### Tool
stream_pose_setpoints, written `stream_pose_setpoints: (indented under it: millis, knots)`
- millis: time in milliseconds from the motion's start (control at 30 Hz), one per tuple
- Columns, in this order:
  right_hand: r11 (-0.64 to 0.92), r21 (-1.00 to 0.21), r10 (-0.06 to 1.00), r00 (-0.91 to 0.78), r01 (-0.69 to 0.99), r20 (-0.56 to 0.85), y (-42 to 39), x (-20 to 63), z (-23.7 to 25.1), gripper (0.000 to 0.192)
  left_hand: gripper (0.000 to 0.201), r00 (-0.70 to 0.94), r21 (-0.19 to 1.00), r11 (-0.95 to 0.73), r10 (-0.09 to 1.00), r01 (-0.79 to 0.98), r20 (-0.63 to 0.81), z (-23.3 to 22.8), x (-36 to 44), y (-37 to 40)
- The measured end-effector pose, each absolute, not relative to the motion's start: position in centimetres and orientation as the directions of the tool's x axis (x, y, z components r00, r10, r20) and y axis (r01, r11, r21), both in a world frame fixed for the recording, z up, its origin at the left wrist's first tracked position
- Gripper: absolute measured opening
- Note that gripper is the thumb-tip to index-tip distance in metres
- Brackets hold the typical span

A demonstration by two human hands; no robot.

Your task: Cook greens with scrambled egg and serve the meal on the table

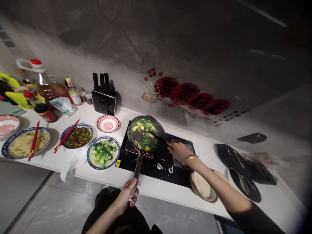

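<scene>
White counter is running along a grey wall, with a black hob set into it. Nearest, the left hand is closing fully around the end of the long handle of the pan, which is sitting on the hob. The right hand is reaching over the hob, fingers closed on a dark utensil whose tip is lying in the greens and egg. They look bright and mostly cooked, so the stir-fry seems near done, with plating still left. Beside the right forearm a stack of empty plates is waiting. Left of the hob, a plate of greens, a beans dish and noodles are standing served. Farther back, a knife block and bottles are lining the wall.
</scene>
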State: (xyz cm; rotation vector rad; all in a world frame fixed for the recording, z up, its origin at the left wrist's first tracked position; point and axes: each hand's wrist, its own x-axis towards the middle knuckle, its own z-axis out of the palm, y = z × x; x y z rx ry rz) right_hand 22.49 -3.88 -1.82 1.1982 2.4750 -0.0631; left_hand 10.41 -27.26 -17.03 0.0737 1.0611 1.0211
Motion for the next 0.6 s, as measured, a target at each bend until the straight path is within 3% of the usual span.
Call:
stream_pose_setpoints:
  millis: [200,433,600]
  knots:
    - [0.682,-0.012,0.652,-0.616,0.731,-0.443,-4.7,27.6,3.5,0.033,0.066,0.090,0.494,0.549,0.726,-0.674,-0.682,-17.3,10.4,-27.4]
    - [0.508,0.139,0.857,-0.484,0.850,-0.174,-2.9,23.2,-3.9,0.040,0.066,0.092,0.495,0.554,0.723,-0.670,-0.684,-17.6,10.4,-27.2]
    - [0.552,0.072,0.801,-0.504,0.831,-0.322,0.1,24.6,-1.4,0.034,0.067,0.090,0.496,0.557,0.720,-0.666,-0.688,-17.3,10.3,-27.1]
